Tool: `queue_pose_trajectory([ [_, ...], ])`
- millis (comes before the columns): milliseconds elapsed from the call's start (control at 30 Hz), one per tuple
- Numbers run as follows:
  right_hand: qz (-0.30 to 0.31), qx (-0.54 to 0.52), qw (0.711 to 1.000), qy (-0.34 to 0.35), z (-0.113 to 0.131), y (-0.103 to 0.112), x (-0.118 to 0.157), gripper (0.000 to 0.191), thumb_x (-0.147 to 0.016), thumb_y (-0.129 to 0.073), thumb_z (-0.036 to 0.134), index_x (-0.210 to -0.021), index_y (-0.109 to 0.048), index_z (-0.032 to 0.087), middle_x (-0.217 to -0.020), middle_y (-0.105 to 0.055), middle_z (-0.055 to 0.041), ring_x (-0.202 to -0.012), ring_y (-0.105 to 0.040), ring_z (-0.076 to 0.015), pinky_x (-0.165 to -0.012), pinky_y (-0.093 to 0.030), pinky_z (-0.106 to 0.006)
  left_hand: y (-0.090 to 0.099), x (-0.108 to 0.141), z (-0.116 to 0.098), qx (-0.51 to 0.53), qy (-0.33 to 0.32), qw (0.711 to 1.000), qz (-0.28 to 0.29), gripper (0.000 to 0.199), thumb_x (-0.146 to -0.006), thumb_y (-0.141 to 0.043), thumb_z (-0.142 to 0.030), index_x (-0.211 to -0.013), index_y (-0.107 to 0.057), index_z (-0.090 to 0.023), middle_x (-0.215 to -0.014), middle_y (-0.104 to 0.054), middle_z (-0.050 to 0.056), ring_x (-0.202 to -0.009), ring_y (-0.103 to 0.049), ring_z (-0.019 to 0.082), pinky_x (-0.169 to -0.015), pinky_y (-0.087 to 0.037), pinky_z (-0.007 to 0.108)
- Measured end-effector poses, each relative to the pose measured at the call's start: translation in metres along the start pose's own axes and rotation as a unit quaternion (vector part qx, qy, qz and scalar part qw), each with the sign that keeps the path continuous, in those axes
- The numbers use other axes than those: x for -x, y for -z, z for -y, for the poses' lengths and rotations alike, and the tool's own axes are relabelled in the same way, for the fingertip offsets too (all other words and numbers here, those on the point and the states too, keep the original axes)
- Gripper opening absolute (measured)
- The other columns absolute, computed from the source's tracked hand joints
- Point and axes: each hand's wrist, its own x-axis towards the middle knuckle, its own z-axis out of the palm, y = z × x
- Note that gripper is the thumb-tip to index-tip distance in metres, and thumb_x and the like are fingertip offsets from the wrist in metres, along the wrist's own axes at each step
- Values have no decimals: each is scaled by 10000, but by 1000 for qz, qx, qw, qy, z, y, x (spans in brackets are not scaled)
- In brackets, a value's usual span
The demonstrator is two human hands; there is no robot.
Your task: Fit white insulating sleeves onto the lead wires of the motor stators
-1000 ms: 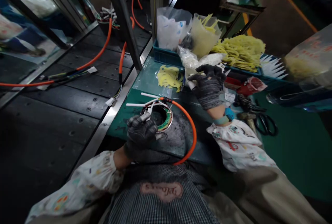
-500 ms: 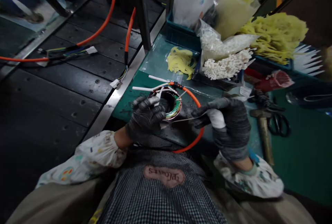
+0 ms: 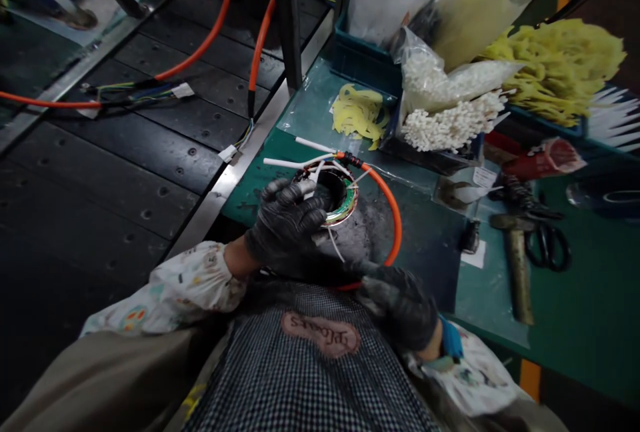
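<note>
- Ring-shaped coil (image 3: 344,202) here, glossy green windings with a metallic rim, sitting on the scuffed green tabletop (image 3: 425,232)
- My left hand (image 3: 286,222), in a black rubbery glove, is curled shut on the coil's near edge, right by the stiff white wires (image 3: 290,163)
- Right hand (image 3: 397,307), same glove, fingers bunched together low beside the smooth orange cable (image 3: 397,219); can't tell if it's gripping anything
</note>
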Motion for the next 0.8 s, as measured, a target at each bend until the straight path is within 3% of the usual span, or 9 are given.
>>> queue_pose_trajectory([
  [133,-62,75,995,-32,-22,-19,-47,209,-1083,-725,508,-1149,-864,368,-987,-870,-56,-944,-833,-314,-833,-733,-493,6,-4,8,12,-39,999,5,305,-1162,-587,-476,-1149,-792,-251,-1398,-847,40,-1440,-669,325,-1230,-495,534],
  [233,-145,165,975,-38,-33,-18,-70,428,-1010,-825,650,-1275,-828,315,-1024,-871,-78,-907,-812,-309,-808,-700,-448,8,-6,13,40,-33,999,13,265,-1156,-627,-444,-1167,-801,-245,-1402,-851,31,-1427,-669,337,-1215,-509,557],
  [300,-158,220,961,-47,-35,-16,-79,497,-1039,-794,664,-1363,-816,287,-995,-870,-94,-866,-810,-294,-766,-673,-400,8,-7,15,63,-29,998,10,226,-1147,-659,-436,-1177,-814,-275,-1353,-869,3,-1412,-683,340,-1214,-514,590],
  [367,-143,244,958,-52,-34,-16,-86,418,-1112,-701,605,-1323,-847,275,-938,-863,-98,-842,-813,-288,-755,-665,-390,7,-7,17,77,-28,997,6,200,-1142,-686,-435,-1168,-827,-296,-1289,-885,-15,-1402,-694,338,-1213,-516,616],
  [467,-128,190,973,-34,-32,-17,-95,375,-1150,-620,540,-1219,-879,278,-1026,-889,-103,-894,-835,-306,-831,-705,-456,5,-6,19,72,-21,997,2,221,-1147,-695,-446,-1151,-844,-283,-1216,-894,-14,-1407,-691,332,-1216,-503,621],
  [600,-143,-11,989,-42,-28,-7,-104,396,-1177,-592,562,-1139,-879,292,-1093,-904,-62,-1008,-863,-274,-962,-738,-457,1,-6,16,68,-28,997,-5,265,-1155,-664,-490,-1216,-845,-307,-1272,-885,-34,-1411,-678,321,-1218,-484,582],
  [667,-114,-82,989,-34,-26,1,-106,387,-1171,-616,573,-1133,-885,299,-1105,-905,-42,-1042,-870,-261,-993,-741,-456,-1,-7,15,64,-18,998,-1,285,-1158,-648,-503,-1201,-847,-303,-1286,-884,-30,-1415,-676,321,-1231,-467,569],
  [800,-50,-94,994,-42,-24,9,-105,182,-1056,-807,469,-1092,-877,305,-1063,-894,-26,-971,-862,-245,-938,-754,-451,-1,-7,15,57,-15,998,2,277,-1147,-684,-484,-1080,-842,-266,-1228,-893,-13,-1419,-678,320,-1220,-463,562],
])
